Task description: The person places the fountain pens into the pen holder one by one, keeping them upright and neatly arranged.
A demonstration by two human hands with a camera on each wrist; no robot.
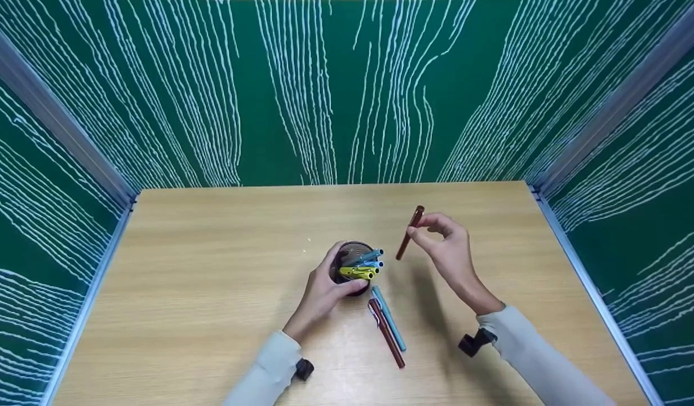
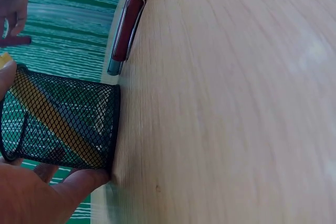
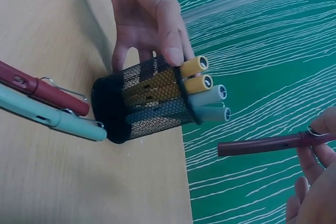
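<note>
A black mesh pen holder [image 1: 355, 250] stands on the table with several pens leaning in it, yellow pens [image 3: 197, 74] and blue-green pens [image 3: 210, 104]. My left hand [image 1: 323, 286] grips the holder from the left, thumb at its near side. To the right of the holder and above the table, my right hand [image 1: 449, 248] pinches a dark red pen [image 1: 410, 232], its lower end pointing down toward the table. On the table in front of the holder lie another red pen [image 1: 387, 334] and a light blue pen [image 1: 389, 318], side by side.
The light wooden table [image 1: 211, 242] is bounded by green panels [image 1: 347, 113] with white wavy lines at the back and sides. Metal rails [image 1: 600, 316] run along the side edges. A few tiny white specks [image 1: 307, 245] lie left of the holder.
</note>
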